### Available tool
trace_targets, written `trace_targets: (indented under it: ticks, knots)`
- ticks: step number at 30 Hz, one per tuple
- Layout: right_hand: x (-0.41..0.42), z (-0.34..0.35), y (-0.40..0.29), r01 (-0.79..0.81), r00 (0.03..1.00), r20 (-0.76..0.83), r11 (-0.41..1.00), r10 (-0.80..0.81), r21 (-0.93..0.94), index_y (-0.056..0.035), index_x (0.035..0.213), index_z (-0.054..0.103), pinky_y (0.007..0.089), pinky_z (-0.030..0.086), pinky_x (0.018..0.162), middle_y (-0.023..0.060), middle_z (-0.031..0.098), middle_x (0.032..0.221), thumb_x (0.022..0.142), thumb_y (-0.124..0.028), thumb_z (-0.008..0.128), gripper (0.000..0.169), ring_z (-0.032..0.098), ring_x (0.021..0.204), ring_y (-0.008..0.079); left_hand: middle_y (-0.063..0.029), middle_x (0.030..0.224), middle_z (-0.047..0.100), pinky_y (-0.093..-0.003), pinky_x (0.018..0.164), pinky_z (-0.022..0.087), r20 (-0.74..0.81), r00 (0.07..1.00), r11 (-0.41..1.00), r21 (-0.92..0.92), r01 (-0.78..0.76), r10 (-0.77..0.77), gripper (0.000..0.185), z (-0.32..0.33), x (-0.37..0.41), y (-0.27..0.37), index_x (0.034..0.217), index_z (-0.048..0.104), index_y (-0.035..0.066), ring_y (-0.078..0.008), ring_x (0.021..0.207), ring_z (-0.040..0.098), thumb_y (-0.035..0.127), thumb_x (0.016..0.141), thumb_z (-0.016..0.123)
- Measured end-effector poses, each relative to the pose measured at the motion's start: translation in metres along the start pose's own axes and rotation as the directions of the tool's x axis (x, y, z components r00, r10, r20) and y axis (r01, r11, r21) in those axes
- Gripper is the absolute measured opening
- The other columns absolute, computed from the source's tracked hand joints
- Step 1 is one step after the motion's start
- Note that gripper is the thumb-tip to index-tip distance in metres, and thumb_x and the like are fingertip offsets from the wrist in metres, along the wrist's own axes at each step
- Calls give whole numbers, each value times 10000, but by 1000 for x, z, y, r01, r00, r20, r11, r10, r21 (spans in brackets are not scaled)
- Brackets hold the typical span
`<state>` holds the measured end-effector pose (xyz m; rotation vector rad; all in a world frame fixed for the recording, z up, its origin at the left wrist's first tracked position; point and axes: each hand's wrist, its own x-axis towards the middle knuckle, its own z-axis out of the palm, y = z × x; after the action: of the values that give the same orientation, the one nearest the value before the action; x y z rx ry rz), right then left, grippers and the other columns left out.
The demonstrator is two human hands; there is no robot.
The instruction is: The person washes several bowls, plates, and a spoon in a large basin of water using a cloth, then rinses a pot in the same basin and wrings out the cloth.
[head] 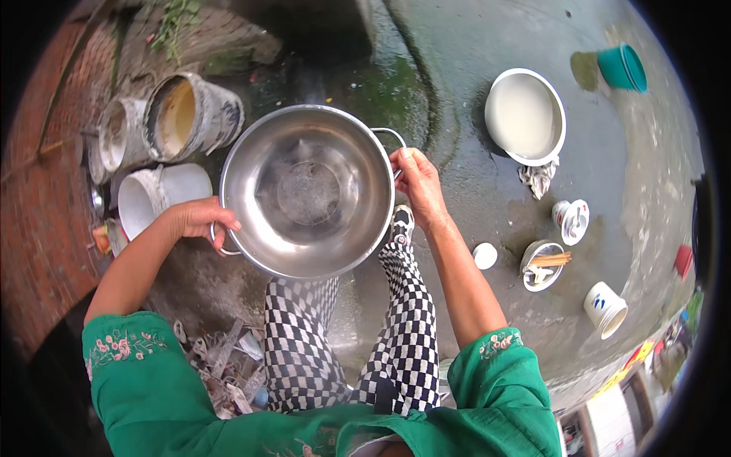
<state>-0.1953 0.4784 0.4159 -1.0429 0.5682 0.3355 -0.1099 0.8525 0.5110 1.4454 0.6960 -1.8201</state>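
A wide stainless steel basin [308, 191] with two wire loop handles is held level in front of me, its inside facing up. Some marks or a little residue show on its round bottom. My left hand [208, 221] grips the basin at its lower left, with the fingers at the loop handle and the thumb by the rim. On the right side, my right hand [416, 174] holds the other loop handle, fingers curled round it. Below the basin are checkered trousers and one patterned shoe.
Dirty buckets [220, 114] and a white bucket [188, 185] lie at the left by a brick wall. On the wet concrete at right are a white basin of cloudy liquid [522, 117], a rag [538, 178], a bowl with chopsticks [542, 265], a white container [602, 305] and a teal bucket [618, 67].
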Motion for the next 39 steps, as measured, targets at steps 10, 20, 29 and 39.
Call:
trace_targets:
  ticks: [10, 20, 29, 39]
  knots:
    - [-89, -209, 22, 111, 914, -406, 954, 11, 277, -34, 1278, 421, 277, 503, 753, 104, 544, 1130, 936, -328, 500, 457, 583, 860, 138, -18, 563, 493, -429, 680, 550, -166, 986, 962, 270, 44, 1, 122, 178, 67, 161, 824, 584, -10, -82, 370, 352, 92, 757, 594]
    - [-189, -319, 94, -42, 732, -595, 894, 331, 445, -52, 1298, 409, 289, 513, 719, 129, 548, 1159, 941, -249, 479, 414, 607, 852, 163, 23, 565, 425, -410, 738, 550, -285, 929, 971, 79, -224, 237, 104, 258, 129, 239, 821, 555, 30, -69, 388, 296, 131, 800, 574]
    - [-212, -350, 130, -172, 522, -712, 875, 470, 452, -29, 1188, 524, 255, 510, 654, 87, 611, 1022, 920, -176, 514, 306, 619, 770, 137, -9, 576, 475, -349, 720, 545, -244, 931, 955, -47, -293, 274, 87, 307, 189, 296, 834, 544, 16, -71, 383, 306, 101, 815, 552]
    - [-216, -372, 186, -209, 322, -764, 829, 559, 519, -35, 1137, 576, 234, 503, 598, 59, 631, 932, 888, -149, 567, 274, 614, 709, 115, 21, 530, 414, -351, 800, 525, -177, 947, 957, -68, -282, 266, 79, 343, 243, 346, 803, 522, 13, -62, 375, 281, 78, 803, 566]
